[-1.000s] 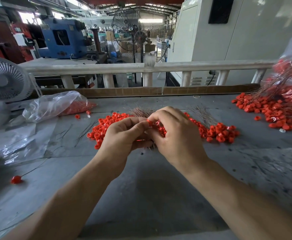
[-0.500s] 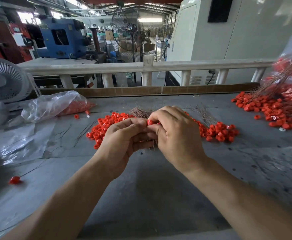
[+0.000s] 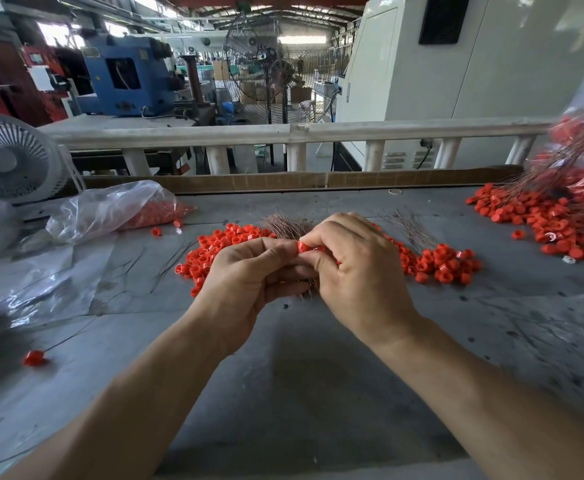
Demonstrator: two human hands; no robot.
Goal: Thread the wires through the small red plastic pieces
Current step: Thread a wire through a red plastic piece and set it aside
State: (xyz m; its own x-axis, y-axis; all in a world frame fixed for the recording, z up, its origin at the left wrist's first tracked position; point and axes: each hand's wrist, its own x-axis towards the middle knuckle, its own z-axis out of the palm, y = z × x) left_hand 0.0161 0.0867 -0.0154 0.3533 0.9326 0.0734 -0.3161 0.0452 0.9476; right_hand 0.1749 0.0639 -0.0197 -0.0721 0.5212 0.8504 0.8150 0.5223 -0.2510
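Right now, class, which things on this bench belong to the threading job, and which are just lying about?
Job:
- red plastic piece, pinched by the right hand
- left hand
- bundle of wires
- loose pile of red pieces

Lying about:
- desk fan
- empty plastic sheet
- rubber band

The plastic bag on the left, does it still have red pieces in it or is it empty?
Not empty. The bag lies on its side on the table, and a mass of red pieces shows through the clear film at its right end.
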